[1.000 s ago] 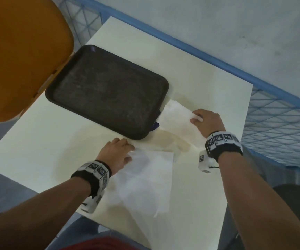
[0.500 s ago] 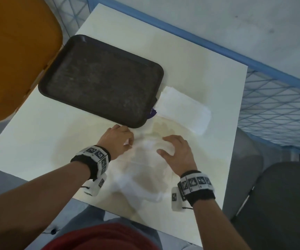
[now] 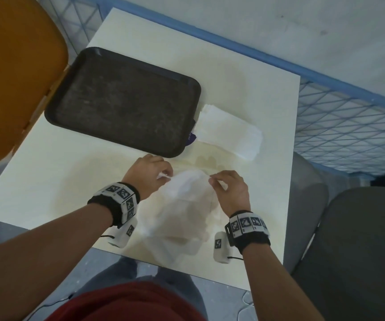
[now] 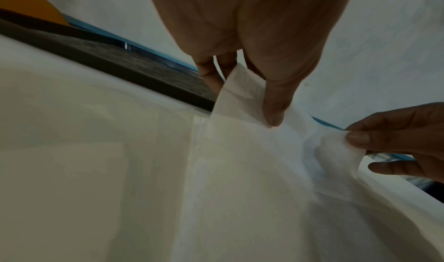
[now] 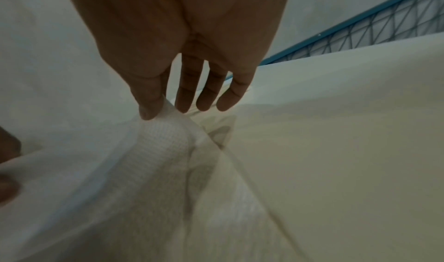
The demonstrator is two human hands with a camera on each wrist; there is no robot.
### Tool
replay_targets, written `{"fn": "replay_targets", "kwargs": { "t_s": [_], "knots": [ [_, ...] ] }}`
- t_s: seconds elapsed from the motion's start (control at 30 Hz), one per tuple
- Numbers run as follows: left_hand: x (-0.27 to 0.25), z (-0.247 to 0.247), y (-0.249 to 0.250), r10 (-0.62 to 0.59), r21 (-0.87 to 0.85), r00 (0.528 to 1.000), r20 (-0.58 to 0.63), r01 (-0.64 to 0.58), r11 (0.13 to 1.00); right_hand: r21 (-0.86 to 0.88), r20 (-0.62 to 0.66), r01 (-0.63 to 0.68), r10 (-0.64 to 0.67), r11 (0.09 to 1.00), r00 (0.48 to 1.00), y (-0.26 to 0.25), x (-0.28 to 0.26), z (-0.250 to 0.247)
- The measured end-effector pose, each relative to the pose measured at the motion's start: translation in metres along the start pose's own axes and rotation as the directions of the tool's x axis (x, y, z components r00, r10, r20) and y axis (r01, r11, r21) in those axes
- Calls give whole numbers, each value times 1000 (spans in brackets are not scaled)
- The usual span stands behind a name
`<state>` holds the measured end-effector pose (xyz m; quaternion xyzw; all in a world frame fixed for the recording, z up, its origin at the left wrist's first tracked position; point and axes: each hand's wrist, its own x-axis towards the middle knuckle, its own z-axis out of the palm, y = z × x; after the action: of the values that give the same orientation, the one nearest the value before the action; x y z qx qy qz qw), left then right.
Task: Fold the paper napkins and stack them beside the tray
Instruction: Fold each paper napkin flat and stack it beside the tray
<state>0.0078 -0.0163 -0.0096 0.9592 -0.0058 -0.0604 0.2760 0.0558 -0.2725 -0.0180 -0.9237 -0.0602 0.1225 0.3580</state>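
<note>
A thin white paper napkin [image 3: 182, 209] is lifted off the near part of the table, its far edge held up between both hands. My left hand [image 3: 151, 173] pinches the far left corner of the napkin [image 4: 242, 99] between thumb and fingers. My right hand [image 3: 227, 185] pinches the far right corner of the napkin [image 5: 165, 133] with thumb and forefinger, the other fingers straight. A stack of folded white napkins [image 3: 229, 133] lies right of the dark tray [image 3: 126, 105], touching its right end.
The cream table [image 3: 244, 72] reaches a blue rail and mesh [image 3: 349, 126] at the back and right. An orange chair [image 3: 13, 77] stands left, a grey chair [image 3: 353, 251] at the right. More thin napkins [image 3: 175, 249] lie near the table's front edge.
My right hand left the folded stack and came to the loose napkin. Both hands took its far corners and raised that edge off the table.
</note>
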Motion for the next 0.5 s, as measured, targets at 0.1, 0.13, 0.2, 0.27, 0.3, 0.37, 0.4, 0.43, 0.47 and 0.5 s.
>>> {"fn": "replay_targets", "kwargs": {
  "t_s": [0.1,0.13,0.2,0.27,0.3,0.37,0.4,0.43,0.47,0.5],
  "knots": [
    [-4,-6,4,18,-36,1000,-22,-18,999,21,-21,-10,10,1000,1000,-3,-5,-6],
    [-5,-8,6,35,-70,999,-10,-36,997,31,9,-27,27,999,1000,-5,-7,-10],
    [-7,-16,14,88,-150,996,32,-82,985,65,82,-91,86,994,993,-9,-10,-15],
    [-11,-26,24,126,-226,990,56,-111,968,124,134,-150,133,981,982,-10,-14,-17],
    [-12,-31,29,128,-264,990,54,-109,958,154,145,-163,141,974,979,-9,-16,-16],
    [-14,-40,37,99,-347,995,33,-82,934,232,155,-180,146,956,977,-8,-20,-15],
    [-13,-44,40,70,-391,997,14,-59,919,282,149,-204,167,937,975,-8,-22,-17],
    [-12,-47,43,27,-437,1000,-11,-29,899,336,133,-227,193,914,972,-11,-24,-19],
    [-10,-48,45,-31,-483,999,-37,9,876,388,114,-238,209,891,971,-12,-26,-20],
    [-8,-50,47,-95,-521,994,-54,53,852,440,104,-238,213,866,971,-14,-28,-21]
  ]
}}
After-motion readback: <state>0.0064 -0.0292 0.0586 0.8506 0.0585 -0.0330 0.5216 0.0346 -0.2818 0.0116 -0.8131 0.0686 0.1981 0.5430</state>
